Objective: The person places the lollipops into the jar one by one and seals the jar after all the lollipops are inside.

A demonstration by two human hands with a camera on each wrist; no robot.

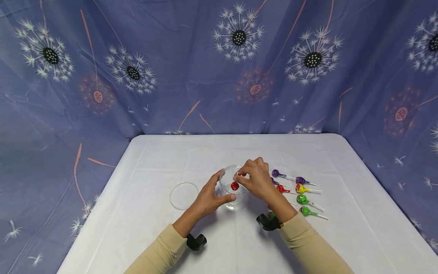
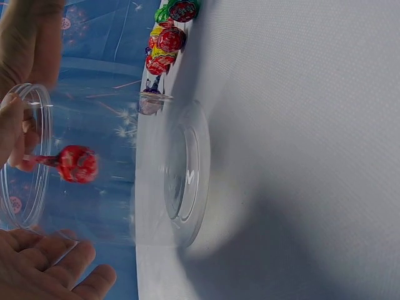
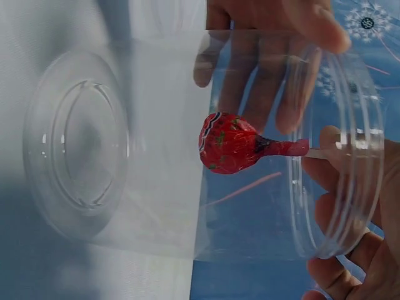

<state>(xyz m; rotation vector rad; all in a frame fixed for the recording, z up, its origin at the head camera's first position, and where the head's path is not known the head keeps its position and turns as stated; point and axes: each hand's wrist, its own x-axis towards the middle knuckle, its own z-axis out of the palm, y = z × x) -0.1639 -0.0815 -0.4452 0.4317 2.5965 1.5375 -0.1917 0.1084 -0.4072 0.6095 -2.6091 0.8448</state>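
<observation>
A clear plastic jar (image 1: 235, 207) stands upright on the white cloth, its round mouth uppermost. My left hand (image 1: 209, 196) holds it near the rim, thumb on the near side and fingers along the far left side. Above and partly inside the mouth, my right hand (image 1: 256, 179) pinches the white stick of a red-wrapped lollipop (image 1: 234, 185). In the right wrist view the lollipop (image 3: 228, 144) hangs head down within the jar (image 3: 75, 234), apart from its base. The left wrist view also shows the red head (image 2: 77, 164) inside the clear wall.
Right of the jar lie several wrapped lollipops: purple (image 1: 276, 173), yellow (image 1: 301, 188), red (image 1: 281, 188) and green (image 1: 304, 211), some partly hidden by the right forearm. A round clear lid (image 1: 184, 182) lies left of the jar. A patterned blue curtain (image 1: 191, 76) hangs behind the table.
</observation>
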